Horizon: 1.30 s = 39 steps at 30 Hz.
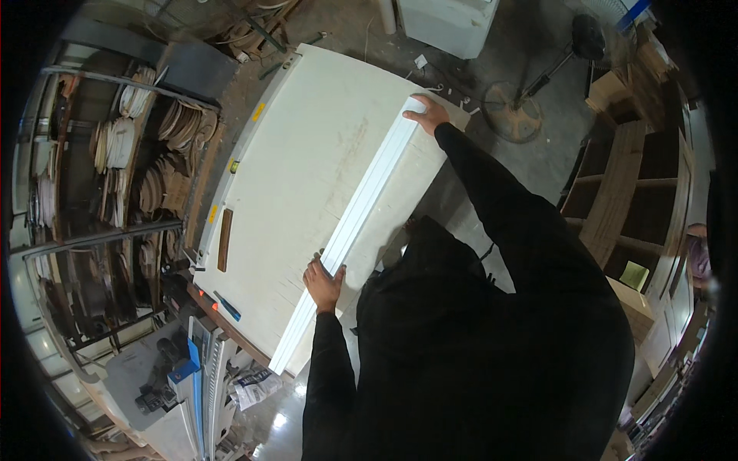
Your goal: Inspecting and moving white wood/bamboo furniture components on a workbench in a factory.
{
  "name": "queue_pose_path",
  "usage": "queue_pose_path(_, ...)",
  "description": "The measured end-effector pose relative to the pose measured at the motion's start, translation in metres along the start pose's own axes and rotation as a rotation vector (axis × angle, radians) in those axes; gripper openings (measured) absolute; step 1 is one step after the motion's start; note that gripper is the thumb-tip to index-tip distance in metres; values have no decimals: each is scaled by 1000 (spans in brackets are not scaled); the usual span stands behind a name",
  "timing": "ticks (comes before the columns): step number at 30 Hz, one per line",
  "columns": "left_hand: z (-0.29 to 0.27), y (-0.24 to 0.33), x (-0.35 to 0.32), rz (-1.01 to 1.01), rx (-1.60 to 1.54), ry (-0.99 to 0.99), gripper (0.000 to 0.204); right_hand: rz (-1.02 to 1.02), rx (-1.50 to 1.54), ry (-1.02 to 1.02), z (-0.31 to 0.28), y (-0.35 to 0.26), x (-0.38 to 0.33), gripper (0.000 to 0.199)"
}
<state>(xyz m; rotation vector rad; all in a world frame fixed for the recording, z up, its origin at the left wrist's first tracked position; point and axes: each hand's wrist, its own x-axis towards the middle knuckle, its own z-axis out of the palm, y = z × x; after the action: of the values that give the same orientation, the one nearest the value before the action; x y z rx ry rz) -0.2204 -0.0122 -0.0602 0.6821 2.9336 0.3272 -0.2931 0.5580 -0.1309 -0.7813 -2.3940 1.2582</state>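
Note:
A long white grooved strip (pixel 369 192) lies slantwise over a pale worktable (pixel 307 146), close to its right edge. My left hand (pixel 324 284) straddles the strip's nearer part, fingers on one edge and thumb on the other. At the far end, my right hand (pixel 429 114) grips the strip with its thumb on top; some of its fingers are hidden. A narrow brown wooden piece (pixel 224 240) rests near the table's left side. Closer to the front left corner lies a tool with a blue handle (pixel 227 306).
A spirit level (pixel 234 167) runs along the table's left edge. Racks with curved wooden pieces (pixel 159 184) stand at left, a saw-like machine (pixel 181 373) at lower left. A round-based stand fan (pixel 513 111) is at far right. Wooden shelving (pixel 615 192) stands on the right.

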Motion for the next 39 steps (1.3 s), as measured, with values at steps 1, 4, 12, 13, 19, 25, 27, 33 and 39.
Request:
queue_pose_path(1,0,0,-1,13,-1,14,89,2,-1,-8,1,-3,-2,79)
queue_pose_path(4,-1,1,1,-10,-11,-5,89,35,33,11,1,-1,-5,77)
queue_pose_path(12,2,3,0,-30,1,8,88,71,130,94,6,-4,-7,76)
queue_pose_path(13,2,3,0,-30,14,10,89,69,129,91,6,-4,-7,76)
queue_pose_path(19,4,0,0,-30,28,1,89,-3,71,84,8,9,-4,81)
queue_pose_path(25,5,0,1,-47,51,-19,89,-70,127,-2,2,31,5,72)
queue_pose_path(27,3,1,1,-45,50,-12,89,-55,134,-8,2,36,8,65)
queue_pose_path(33,2,2,1,-13,14,20,88,-111,149,-21,0,39,13,59)
queue_pose_path(39,0,2,1,-33,24,-6,88,-72,155,-39,-3,33,13,54)
